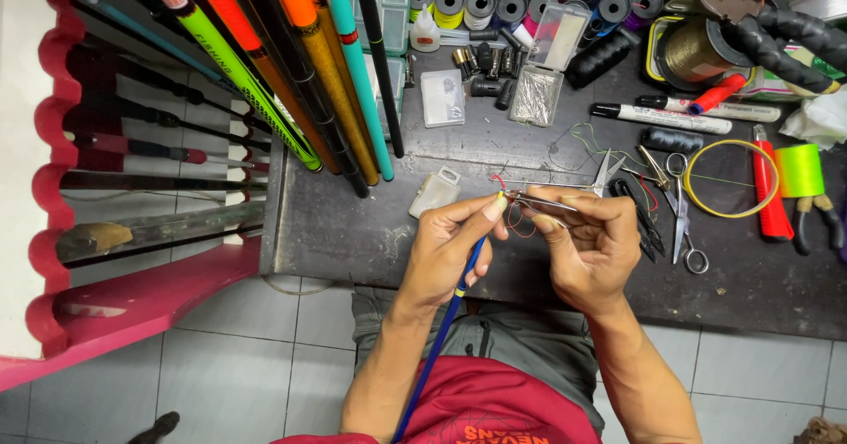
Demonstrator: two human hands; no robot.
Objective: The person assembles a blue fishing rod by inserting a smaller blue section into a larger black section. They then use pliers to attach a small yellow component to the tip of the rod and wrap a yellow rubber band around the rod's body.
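Note:
My left hand [450,245] pinches the tip of a thin blue rod [441,329] that runs down toward my lap. Red thread [516,223] loops around the rod tip between my two hands. My right hand [587,245] grips slim metal forceps [540,202], their point aimed left at the rod tip. Both hands hover just above the dark workbench [353,232] near its front edge.
Several coloured fishing rods [309,82] lean in a red rack [53,144] at the left. Scissors [681,214], pliers [816,219], a marker [662,117], thread spools [494,4], small clear boxes [435,192] and a yellow ring of line [732,179] lie on the bench.

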